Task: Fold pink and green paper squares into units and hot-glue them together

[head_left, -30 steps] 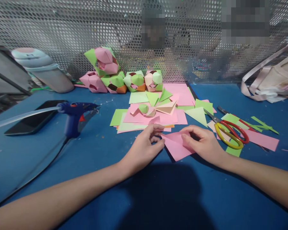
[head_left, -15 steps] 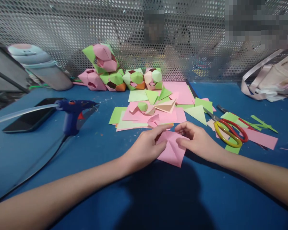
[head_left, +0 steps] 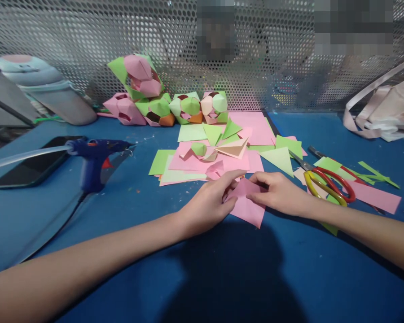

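Note:
A creased pink paper square is held between my two hands above the blue table, its lower corner pointing toward me. My left hand grips its left side, thumb in front and fingers behind. On the other side, my right hand pinches the upper right part between thumb and fingers. Behind my hands lies a pile of pink and green sheets, with folded pieces on top, one of them a small green and pink curled piece. Some of my fingertips are hidden behind the paper.
A blue glue gun stands at left by a dark phone and a bottle. Folded paper shapes line the perforated panel. Right: scissors, paper scraps, a light bag. People show behind the panel.
The pink square has shifted slightly right and its upper edge now rises into a peak between my hands. My right fingers have closed in on it. The view has shifted a little.

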Action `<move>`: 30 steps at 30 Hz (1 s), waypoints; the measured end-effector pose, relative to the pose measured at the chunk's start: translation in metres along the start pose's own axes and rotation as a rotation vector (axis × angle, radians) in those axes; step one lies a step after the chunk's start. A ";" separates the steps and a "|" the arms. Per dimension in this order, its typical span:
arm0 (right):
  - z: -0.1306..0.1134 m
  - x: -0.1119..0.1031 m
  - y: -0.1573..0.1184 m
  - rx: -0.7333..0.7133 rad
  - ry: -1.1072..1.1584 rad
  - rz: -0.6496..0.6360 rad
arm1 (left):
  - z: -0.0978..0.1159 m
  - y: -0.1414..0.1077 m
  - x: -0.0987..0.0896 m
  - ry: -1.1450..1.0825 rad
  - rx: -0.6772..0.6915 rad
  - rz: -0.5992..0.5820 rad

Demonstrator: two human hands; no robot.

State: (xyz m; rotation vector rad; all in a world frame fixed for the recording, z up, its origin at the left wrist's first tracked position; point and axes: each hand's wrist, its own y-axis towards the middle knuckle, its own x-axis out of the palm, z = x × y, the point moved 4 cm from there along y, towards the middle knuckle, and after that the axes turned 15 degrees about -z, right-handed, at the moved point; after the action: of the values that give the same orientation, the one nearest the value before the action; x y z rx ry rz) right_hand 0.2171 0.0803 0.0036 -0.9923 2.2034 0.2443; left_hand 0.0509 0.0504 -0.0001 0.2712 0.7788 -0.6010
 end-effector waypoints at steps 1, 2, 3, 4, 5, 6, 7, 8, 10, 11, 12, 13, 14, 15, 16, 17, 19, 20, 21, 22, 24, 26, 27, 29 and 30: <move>0.001 0.000 0.001 -0.001 0.004 0.009 | -0.001 0.001 -0.001 -0.008 0.001 -0.003; 0.003 0.000 0.002 -0.003 0.023 0.033 | -0.002 0.002 -0.001 -0.022 0.001 -0.009; 0.005 -0.001 0.002 -0.007 0.049 0.064 | -0.003 0.002 -0.002 -0.037 0.001 -0.015; 0.007 -0.001 0.001 -0.011 0.075 0.093 | -0.004 0.003 -0.002 -0.050 0.001 -0.022; 0.008 -0.001 0.000 -0.017 0.093 0.113 | -0.005 0.004 -0.003 -0.059 0.002 -0.024; 0.009 -0.001 0.000 -0.026 0.099 0.122 | -0.005 0.004 -0.003 -0.059 0.003 -0.019; 0.010 0.000 -0.001 -0.038 0.092 0.121 | -0.005 0.004 -0.004 -0.054 0.007 -0.007; 0.010 0.000 -0.002 -0.049 0.075 0.118 | -0.005 0.004 -0.005 -0.046 0.012 0.007; 0.009 0.001 -0.002 -0.074 0.023 0.105 | -0.005 0.005 -0.006 -0.029 0.025 0.026; 0.008 0.001 -0.003 -0.089 -0.011 0.100 | -0.005 0.005 -0.007 -0.020 0.031 0.022; 0.007 0.002 -0.003 -0.108 -0.049 0.098 | -0.005 0.005 -0.007 -0.008 0.037 0.015; 0.006 0.002 -0.003 -0.132 -0.090 0.098 | -0.005 0.005 -0.008 0.006 0.043 0.003; 0.005 0.003 -0.004 -0.158 -0.131 0.097 | -0.005 0.005 -0.009 0.021 0.049 -0.009; 0.004 0.004 -0.004 -0.185 -0.169 0.096 | -0.005 0.004 -0.010 0.033 0.056 -0.020; 0.003 0.004 -0.005 -0.210 -0.202 0.094 | -0.005 0.003 -0.010 0.043 0.062 -0.029; 0.002 0.005 -0.005 -0.231 -0.227 0.090 | -0.005 0.003 -0.011 0.048 0.069 -0.034; 0.001 0.006 -0.005 -0.268 -0.258 0.080 | -0.005 0.001 -0.012 0.052 0.084 -0.039; 0.000 0.007 -0.006 -0.291 -0.265 0.073 | -0.004 0.001 -0.012 0.054 0.090 -0.037; 0.000 0.007 -0.006 -0.319 -0.269 0.067 | -0.004 0.000 -0.012 0.059 0.096 -0.035; -0.001 0.008 -0.006 -0.354 -0.276 0.063 | -0.004 0.000 -0.013 0.067 0.100 -0.035; -0.003 0.009 -0.007 -0.432 -0.305 0.062 | -0.003 -0.001 -0.014 0.093 0.095 -0.040; -0.005 0.010 -0.009 -0.501 -0.365 0.064 | -0.004 -0.003 -0.016 0.128 0.082 -0.044; -0.005 0.011 -0.010 -0.529 -0.401 0.063 | -0.005 -0.004 -0.017 0.144 0.075 -0.046; -0.006 0.012 -0.013 -0.566 -0.469 0.056 | -0.006 -0.006 -0.020 0.166 0.074 -0.056; -0.006 0.013 -0.014 -0.576 -0.496 0.054 | -0.006 -0.006 -0.021 0.172 0.075 -0.066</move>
State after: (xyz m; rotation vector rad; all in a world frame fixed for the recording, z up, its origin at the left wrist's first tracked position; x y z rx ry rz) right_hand 0.2182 0.0608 0.0007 -1.0241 1.7257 1.0741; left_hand 0.0318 0.0568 0.0106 0.3709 0.9345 -0.6767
